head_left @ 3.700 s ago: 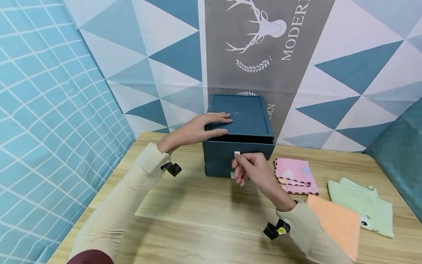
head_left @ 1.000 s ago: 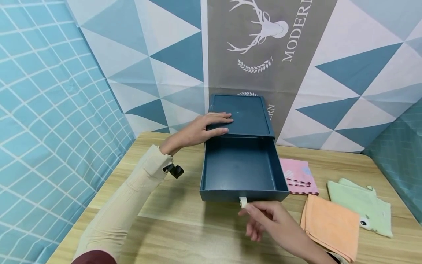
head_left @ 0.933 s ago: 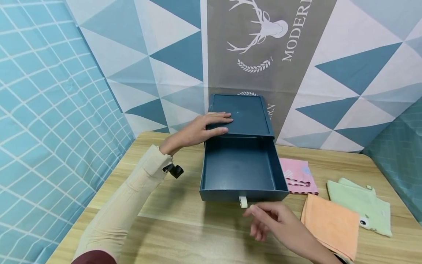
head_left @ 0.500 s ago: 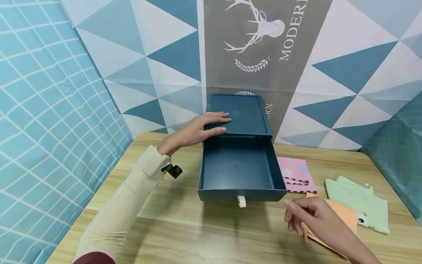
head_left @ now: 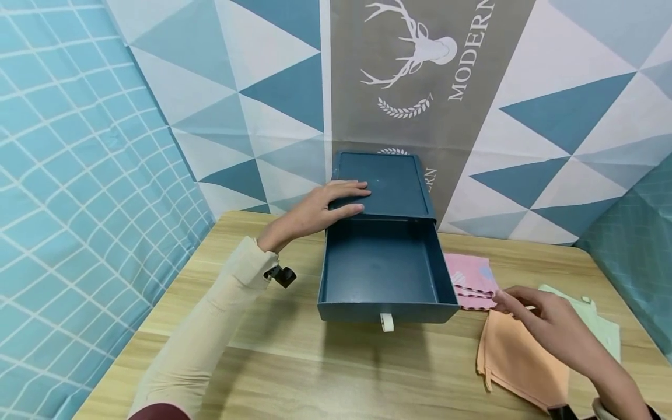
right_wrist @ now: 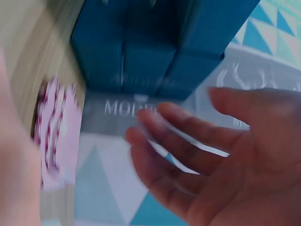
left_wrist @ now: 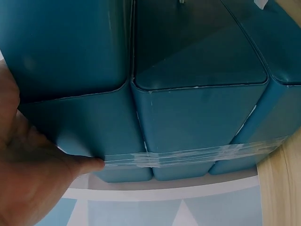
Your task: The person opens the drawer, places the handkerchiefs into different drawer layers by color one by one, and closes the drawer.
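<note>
A dark blue drawer box (head_left: 394, 186) stands against the back wall with its top drawer (head_left: 378, 268) pulled out; only bare bottom shows inside. From the drawer's front hangs a white pull tab (head_left: 387, 322). My left hand (head_left: 310, 211) lies spread on the left front part of the box top. My right hand (head_left: 553, 329), fingers loosely curved, hovers over the orange towel (head_left: 514, 361). Its fingertips overlap the right edge of a folded pink towel (head_left: 469, 271). In the right wrist view this hand (right_wrist: 202, 155) is blurred and holds nothing.
A green towel (head_left: 606, 326) lies at the right, partly hidden behind the right hand. Clear tape (left_wrist: 188, 157) runs across the stacked drawer units in the left wrist view. A tiled blue sheet (head_left: 79, 192) borders the wooden table on the left.
The drawer has come out toward me, drawn by the right hand on its pull tab. That hand then let go and moved right to the towels. The left hand stayed on the box.
</note>
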### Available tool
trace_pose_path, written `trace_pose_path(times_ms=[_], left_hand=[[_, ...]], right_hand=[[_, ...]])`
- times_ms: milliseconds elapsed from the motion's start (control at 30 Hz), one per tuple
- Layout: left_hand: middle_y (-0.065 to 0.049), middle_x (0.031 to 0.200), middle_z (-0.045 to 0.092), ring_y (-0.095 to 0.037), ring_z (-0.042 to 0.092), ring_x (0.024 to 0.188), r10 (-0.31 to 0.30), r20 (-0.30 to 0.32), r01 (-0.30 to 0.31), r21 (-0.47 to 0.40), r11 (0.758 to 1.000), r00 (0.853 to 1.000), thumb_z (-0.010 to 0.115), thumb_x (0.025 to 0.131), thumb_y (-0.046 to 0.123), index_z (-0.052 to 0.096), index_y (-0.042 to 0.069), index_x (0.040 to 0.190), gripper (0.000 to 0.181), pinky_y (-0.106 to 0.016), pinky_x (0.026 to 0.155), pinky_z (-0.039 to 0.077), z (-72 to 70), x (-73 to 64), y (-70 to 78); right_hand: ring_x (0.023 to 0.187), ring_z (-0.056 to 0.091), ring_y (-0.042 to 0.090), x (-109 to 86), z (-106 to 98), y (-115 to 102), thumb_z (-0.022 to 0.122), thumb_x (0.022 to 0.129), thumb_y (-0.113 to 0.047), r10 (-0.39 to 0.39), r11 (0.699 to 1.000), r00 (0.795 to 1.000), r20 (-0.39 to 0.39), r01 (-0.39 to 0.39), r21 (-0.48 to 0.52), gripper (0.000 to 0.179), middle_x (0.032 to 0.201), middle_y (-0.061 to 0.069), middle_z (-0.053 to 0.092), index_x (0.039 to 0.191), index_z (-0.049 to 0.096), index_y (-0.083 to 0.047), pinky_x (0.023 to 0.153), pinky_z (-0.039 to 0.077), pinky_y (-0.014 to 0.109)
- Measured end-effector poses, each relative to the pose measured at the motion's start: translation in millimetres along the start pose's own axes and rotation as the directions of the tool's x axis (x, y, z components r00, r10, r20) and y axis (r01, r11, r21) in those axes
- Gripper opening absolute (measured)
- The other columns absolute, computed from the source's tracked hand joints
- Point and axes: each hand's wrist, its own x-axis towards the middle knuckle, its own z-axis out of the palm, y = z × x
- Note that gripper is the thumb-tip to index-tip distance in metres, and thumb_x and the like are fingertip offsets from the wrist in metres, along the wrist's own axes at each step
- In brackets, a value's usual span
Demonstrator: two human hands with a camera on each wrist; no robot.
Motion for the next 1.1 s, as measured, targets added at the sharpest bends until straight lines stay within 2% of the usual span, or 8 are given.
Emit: trace_pose_path(times_ms=[167,300,400,500,633,800,967,1100], left_hand=[[0.008,0.156,0.039,-0.008,0.026,0.146,-0.007,-0.007,0.007,-0.005,1.000,1.000,0.051,0.103,0.044,0.053,0.025,0.146,0.046,-0.041,0.118,0.026,5.7,1.1,-0.7],[0.010,0.156,0.039,-0.007,0.026,0.146,-0.010,-0.017,0.010,-0.010,1.000,1.000,0.051,0.103,0.045,0.053,0.026,0.146,0.047,-0.042,0.118,0.027,7.9,1.8,-0.7],[0.010,0.156,0.039,-0.006,0.026,0.146,-0.011,-0.016,0.010,-0.014,1.000,1.000,0.051,0.103,0.045,0.053,0.026,0.145,0.047,-0.042,0.118,0.026,9.0,2.3,-0.3],[0.010,0.156,0.039,-0.006,0.026,0.146,-0.009,-0.017,0.009,-0.016,1.000,1.000,0.051,0.103,0.045,0.054,0.026,0.145,0.046,-0.041,0.118,0.027,10.1,2.7,-0.6],[0.010,0.156,0.039,-0.006,0.026,0.146,-0.008,-0.025,0.008,-0.013,1.000,1.000,0.051,0.103,0.045,0.054,0.026,0.145,0.046,-0.042,0.118,0.027,11.3,2.8,-1.4],[0.009,0.156,0.040,-0.007,0.026,0.146,-0.005,-0.034,0.005,-0.013,1.000,0.999,0.051,0.103,0.043,0.054,0.025,0.145,0.046,-0.042,0.118,0.026,11.7,2.8,-1.7],[0.008,0.156,0.041,-0.008,0.028,0.145,0.009,-0.050,-0.011,-0.026,1.000,0.999,0.052,0.104,0.040,0.055,0.023,0.145,0.044,-0.041,0.118,0.026,9.4,2.8,-2.5],[0.007,0.156,0.041,-0.008,0.028,0.145,0.010,-0.059,-0.012,-0.033,0.999,0.998,0.052,0.104,0.038,0.055,0.023,0.145,0.044,-0.041,0.117,0.027,6.7,0.6,-2.9]], right_hand=[[0.097,0.067,0.027,3.6,4,24,0.058,0.102,-0.034,0.017,0.994,0.998,0.066,-0.010,-0.108,0.038,0.110,0.009,0.070,0.120,0.068,-0.003,0.073,0.057,0.035],[0.099,0.066,0.036,6.1,8,40,0.061,0.101,-0.029,0.004,0.992,0.994,0.109,0.010,-0.126,0.039,0.112,0.018,0.068,0.120,0.066,0.004,0.078,0.055,0.047],[0.100,0.064,0.041,7.8,9,50,0.063,0.100,-0.026,0.005,0.990,0.990,0.144,0.016,-0.140,0.037,0.115,0.021,0.067,0.121,0.066,0.005,0.079,0.054,0.051],[0.097,0.064,0.039,11.0,11,61,0.065,0.098,-0.022,0.000,0.986,0.985,0.173,0.029,-0.166,0.034,0.112,0.020,0.067,0.118,0.066,0.005,0.075,0.053,0.050],[0.085,0.063,0.030,16.3,14,78,0.070,0.093,-0.013,0.033,0.974,0.979,0.203,0.014,-0.224,0.030,0.096,0.014,0.067,0.112,0.065,0.009,0.068,0.052,0.044],[0.084,0.065,0.034,20.6,18,91,0.076,0.084,-0.006,0.090,0.961,0.973,0.213,-0.028,-0.276,0.032,0.090,0.014,0.068,0.107,0.064,0.013,0.069,0.053,0.048],[0.074,0.059,0.018,24.6,21,95,0.078,0.081,-0.006,0.058,0.968,0.975,0.214,-0.003,-0.252,0.028,0.085,0.003,0.065,0.104,0.067,0.007,0.064,0.049,0.038],[0.074,0.057,0.017,27.8,22,94,0.075,0.081,-0.002,0.042,0.975,0.969,0.242,0.012,-0.220,0.023,0.085,0.002,0.064,0.101,0.067,0.005,0.063,0.048,0.036]])
